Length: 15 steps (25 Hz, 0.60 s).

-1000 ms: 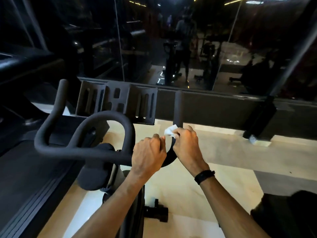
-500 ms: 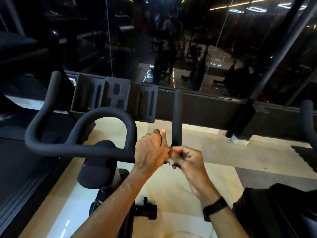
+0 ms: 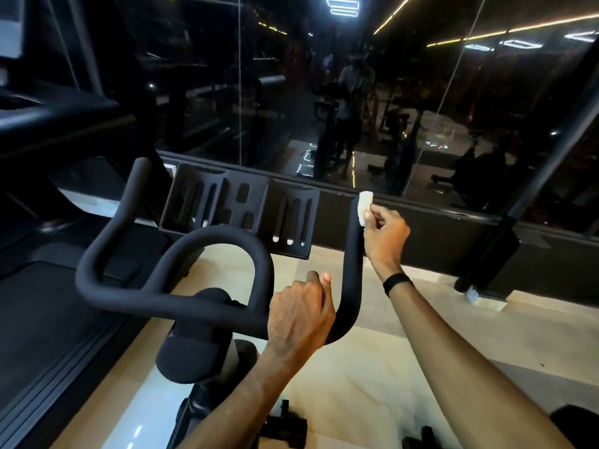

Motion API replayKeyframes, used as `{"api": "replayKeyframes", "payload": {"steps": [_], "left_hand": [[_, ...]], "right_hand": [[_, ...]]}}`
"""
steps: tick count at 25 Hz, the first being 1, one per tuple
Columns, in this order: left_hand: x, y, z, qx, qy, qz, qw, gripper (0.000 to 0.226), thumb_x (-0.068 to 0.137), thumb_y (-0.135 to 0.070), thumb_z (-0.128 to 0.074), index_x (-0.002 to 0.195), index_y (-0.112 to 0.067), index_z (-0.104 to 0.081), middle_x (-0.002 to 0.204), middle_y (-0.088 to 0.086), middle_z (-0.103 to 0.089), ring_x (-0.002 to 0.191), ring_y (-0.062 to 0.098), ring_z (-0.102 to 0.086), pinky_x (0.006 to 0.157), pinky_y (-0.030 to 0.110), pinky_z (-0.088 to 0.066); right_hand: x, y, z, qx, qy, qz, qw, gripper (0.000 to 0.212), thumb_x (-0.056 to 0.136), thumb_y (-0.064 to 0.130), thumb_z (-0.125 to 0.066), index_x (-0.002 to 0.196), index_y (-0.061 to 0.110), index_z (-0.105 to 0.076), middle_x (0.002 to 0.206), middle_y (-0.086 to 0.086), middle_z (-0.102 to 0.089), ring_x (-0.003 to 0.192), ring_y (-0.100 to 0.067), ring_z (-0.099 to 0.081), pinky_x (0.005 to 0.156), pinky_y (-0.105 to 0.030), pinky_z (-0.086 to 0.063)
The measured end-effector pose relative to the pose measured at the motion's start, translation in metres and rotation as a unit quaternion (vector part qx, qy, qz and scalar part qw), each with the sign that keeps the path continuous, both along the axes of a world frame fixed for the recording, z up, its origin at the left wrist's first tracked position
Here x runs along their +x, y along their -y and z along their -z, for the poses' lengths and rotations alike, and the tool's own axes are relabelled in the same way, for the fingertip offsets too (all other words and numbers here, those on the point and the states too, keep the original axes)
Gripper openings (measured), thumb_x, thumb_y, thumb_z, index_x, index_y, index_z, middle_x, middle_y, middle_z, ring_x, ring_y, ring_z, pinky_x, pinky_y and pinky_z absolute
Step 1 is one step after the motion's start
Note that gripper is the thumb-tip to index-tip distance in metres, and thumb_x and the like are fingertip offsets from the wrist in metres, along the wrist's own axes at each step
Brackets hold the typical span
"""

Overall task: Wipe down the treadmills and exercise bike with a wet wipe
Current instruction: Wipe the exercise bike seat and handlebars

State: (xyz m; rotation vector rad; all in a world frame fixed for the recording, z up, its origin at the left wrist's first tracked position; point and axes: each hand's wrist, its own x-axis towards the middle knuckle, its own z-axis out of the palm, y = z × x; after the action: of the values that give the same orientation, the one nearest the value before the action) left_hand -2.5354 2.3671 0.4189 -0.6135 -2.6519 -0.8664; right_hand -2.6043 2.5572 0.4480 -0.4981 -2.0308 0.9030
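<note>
Our right hand [image 3: 385,234] has slid up from the bend, pinching the wet wipe [image 3: 364,209] against the far tip of the bike's right handlebar [image 3: 353,270]. Our left hand [image 3: 299,314] still grips the bend. That bar looks nearly wiped.

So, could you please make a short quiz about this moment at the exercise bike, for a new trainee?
1. True or false: the wet wipe is at the top end of the right handlebar horn.
2. What does the left hand hold?
A) the tray
B) the handlebar near the bend of the horn
C) the wipe
3. Fill in: the right hand pinches the ____ against the horn.

Key: 1 true; 2 B; 3 wipe.
</note>
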Motion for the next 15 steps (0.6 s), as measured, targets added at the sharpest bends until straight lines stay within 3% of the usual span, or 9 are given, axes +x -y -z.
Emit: {"api": "replayKeyframes", "payload": {"steps": [2, 6, 8, 11, 13, 15], "left_hand": [[0.002, -0.002, 0.002, 0.004, -0.017, -0.002, 1.000, 0.038, 0.108, -0.038, -0.020, 0.081, -0.020, -0.040, 0.064, 0.002, -0.052, 0.054, 0.025, -0.052, 0.053, 0.033, -0.030], [0.001, -0.005, 0.010, -0.011, -0.032, 0.005, 0.999, 0.043, 0.103, -0.042, -0.015, 0.080, -0.019, -0.043, 0.064, 0.006, -0.060, 0.054, 0.028, -0.060, 0.050, 0.034, -0.041], [0.000, -0.005, 0.011, -0.012, -0.034, 0.005, 0.999, 0.047, 0.103, -0.043, -0.014, 0.082, -0.018, -0.048, 0.064, 0.006, -0.061, 0.055, 0.028, -0.060, 0.052, 0.038, -0.048], [0.000, -0.006, 0.012, -0.003, -0.050, -0.002, 0.999, 0.048, 0.103, -0.044, -0.013, 0.081, -0.018, -0.047, 0.062, 0.006, -0.060, 0.053, 0.029, -0.059, 0.051, 0.037, -0.047], [0.000, -0.006, 0.014, 0.002, -0.058, -0.002, 0.998, 0.045, 0.103, -0.043, -0.015, 0.080, -0.018, -0.044, 0.061, 0.005, -0.058, 0.053, 0.029, -0.059, 0.049, 0.035, -0.040], [-0.003, -0.005, 0.014, 0.010, -0.068, -0.008, 0.998, 0.040, 0.105, -0.041, -0.019, 0.079, -0.019, -0.040, 0.059, 0.004, -0.055, 0.052, 0.030, -0.057, 0.049, 0.033, -0.029]], "right_hand": [[0.008, 0.002, 0.005, 0.010, 0.012, 0.009, 1.000, 0.023, 0.093, 0.001, -0.065, 0.115, 0.001, -0.071, 0.108, -0.014, -0.065, 0.098, -0.023, -0.065, 0.074, 0.001, -0.038], [0.044, 0.013, 0.010, 0.022, 0.124, -0.026, 0.992, 0.024, 0.091, -0.004, -0.065, 0.113, 0.000, -0.071, 0.112, -0.014, -0.068, 0.103, -0.024, -0.066, 0.079, -0.019, -0.046], [0.067, 0.024, 0.017, 0.057, 0.190, -0.038, 0.979, 0.012, 0.089, -0.006, -0.062, 0.093, -0.002, -0.072, 0.090, -0.011, -0.069, 0.087, -0.023, -0.065, 0.069, -0.019, -0.043], [0.098, 0.035, 0.021, 0.060, 0.254, -0.040, 0.965, 0.040, 0.085, -0.008, -0.057, 0.053, 0.011, -0.045, 0.057, -0.001, -0.043, 0.058, -0.017, -0.042, 0.047, -0.015, -0.032], [0.117, 0.046, 0.019, 0.064, 0.286, -0.050, 0.955, 0.045, 0.087, -0.003, -0.060, 0.052, 0.017, -0.041, 0.059, 0.001, -0.041, 0.057, -0.015, -0.044, 0.049, -0.015, -0.032], [0.137, 0.067, 0.018, 0.091, 0.317, -0.071, 0.941, 0.029, 0.091, 0.001, -0.060, 0.065, 0.015, -0.054, 0.067, 0.002, -0.048, 0.068, -0.019, -0.057, 0.057, -0.018, -0.039]]}}
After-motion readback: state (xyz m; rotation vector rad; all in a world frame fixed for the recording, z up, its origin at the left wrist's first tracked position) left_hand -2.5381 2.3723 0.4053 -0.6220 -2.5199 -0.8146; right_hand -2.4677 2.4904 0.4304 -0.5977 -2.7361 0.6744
